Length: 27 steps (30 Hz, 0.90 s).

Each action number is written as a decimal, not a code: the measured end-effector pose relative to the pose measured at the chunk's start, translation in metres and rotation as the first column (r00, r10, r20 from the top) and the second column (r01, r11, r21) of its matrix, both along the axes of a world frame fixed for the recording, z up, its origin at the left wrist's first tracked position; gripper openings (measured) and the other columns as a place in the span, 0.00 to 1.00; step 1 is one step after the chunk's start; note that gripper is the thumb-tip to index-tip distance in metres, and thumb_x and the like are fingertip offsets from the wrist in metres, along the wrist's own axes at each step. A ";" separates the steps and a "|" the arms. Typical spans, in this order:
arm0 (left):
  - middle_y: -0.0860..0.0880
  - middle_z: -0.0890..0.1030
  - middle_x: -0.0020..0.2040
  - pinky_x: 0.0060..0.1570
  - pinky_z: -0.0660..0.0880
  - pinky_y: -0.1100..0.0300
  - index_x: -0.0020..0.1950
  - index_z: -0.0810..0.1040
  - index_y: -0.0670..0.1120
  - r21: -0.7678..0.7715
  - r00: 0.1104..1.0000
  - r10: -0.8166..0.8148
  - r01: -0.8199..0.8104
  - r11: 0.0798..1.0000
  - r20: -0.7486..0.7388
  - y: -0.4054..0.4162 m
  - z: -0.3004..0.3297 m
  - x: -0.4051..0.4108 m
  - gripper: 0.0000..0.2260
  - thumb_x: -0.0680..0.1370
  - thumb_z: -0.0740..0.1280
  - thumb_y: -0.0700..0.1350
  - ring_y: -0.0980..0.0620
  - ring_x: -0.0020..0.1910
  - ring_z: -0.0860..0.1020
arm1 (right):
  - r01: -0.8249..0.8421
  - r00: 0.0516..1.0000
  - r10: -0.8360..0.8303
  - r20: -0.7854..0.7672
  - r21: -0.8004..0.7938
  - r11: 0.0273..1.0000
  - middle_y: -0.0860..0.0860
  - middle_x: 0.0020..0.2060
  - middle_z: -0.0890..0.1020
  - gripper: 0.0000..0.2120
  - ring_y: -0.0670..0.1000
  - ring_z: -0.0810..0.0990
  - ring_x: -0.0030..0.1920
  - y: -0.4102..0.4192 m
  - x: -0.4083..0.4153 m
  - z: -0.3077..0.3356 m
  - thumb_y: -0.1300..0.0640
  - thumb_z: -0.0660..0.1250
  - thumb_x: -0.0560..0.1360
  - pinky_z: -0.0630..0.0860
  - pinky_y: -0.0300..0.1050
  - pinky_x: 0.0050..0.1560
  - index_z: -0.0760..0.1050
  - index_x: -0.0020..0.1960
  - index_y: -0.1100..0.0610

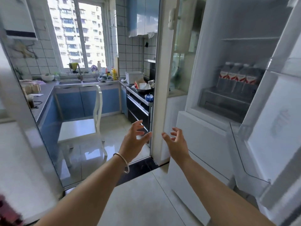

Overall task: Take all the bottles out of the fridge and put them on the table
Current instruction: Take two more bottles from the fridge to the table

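The fridge (pixel 211 66) stood open at the right, its door (pixel 275 121) swung outward along the right edge; bare tiled floor (pixel 143 198) lay clear ahead, bounded at the left by a glass partition (pixel 40 128) and in the middle by a white door post (pixel 160 95). Both hands hung in the air before that post, the left hand (pixel 132 141) and right hand (pixel 176 144) each an open, empty grip with fingers spread; the bottles (pixel 236 75) stood in a row on a fridge shelf, above and well to the right of both hands, untouched.
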<state>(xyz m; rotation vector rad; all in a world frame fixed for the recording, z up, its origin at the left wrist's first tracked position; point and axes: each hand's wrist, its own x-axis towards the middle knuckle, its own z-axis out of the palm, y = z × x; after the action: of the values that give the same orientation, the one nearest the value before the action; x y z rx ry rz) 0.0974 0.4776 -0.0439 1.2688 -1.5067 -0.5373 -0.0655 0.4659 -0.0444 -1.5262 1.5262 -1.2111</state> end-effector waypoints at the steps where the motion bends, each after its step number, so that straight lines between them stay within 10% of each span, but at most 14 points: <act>1: 0.46 0.75 0.62 0.49 0.72 0.65 0.69 0.64 0.48 -0.002 1.000 -0.019 0.019 1.000 0.004 -0.020 0.004 0.000 0.25 0.74 0.68 0.49 0.51 0.54 0.76 | 0.012 1.000 -0.013 0.023 0.011 1.000 0.53 0.65 0.71 0.29 0.53 0.72 0.63 -0.018 -0.001 0.001 0.43 0.64 0.75 0.70 0.48 0.61 0.60 0.70 0.53; 23: 0.50 0.75 0.59 0.50 0.76 0.55 0.65 0.66 0.55 0.020 0.761 -0.639 0.645 0.764 -0.114 -0.471 0.033 -0.142 0.22 0.74 0.69 0.51 0.55 0.54 0.76 | 0.545 0.839 -0.545 0.012 -0.008 0.839 0.53 0.66 0.72 0.32 0.53 0.73 0.61 -0.374 -0.114 0.010 0.40 0.63 0.73 0.67 0.46 0.59 0.61 0.71 0.55; 27: 0.49 0.75 0.58 0.45 0.72 0.69 0.63 0.67 0.54 0.011 0.692 -0.707 0.716 0.698 -0.150 -0.523 0.039 -0.197 0.19 0.75 0.68 0.50 0.55 0.53 0.77 | 0.621 0.783 -0.621 0.023 -0.007 0.784 0.53 0.65 0.72 0.31 0.51 0.74 0.59 -0.415 -0.156 0.017 0.43 0.65 0.74 0.68 0.46 0.58 0.61 0.71 0.55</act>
<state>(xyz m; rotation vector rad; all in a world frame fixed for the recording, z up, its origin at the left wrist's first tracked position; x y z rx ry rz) -0.0993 -0.0455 -0.0050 0.6185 -1.8581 -1.1683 -0.2211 0.0509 -0.0270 -1.0188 2.1028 -1.5844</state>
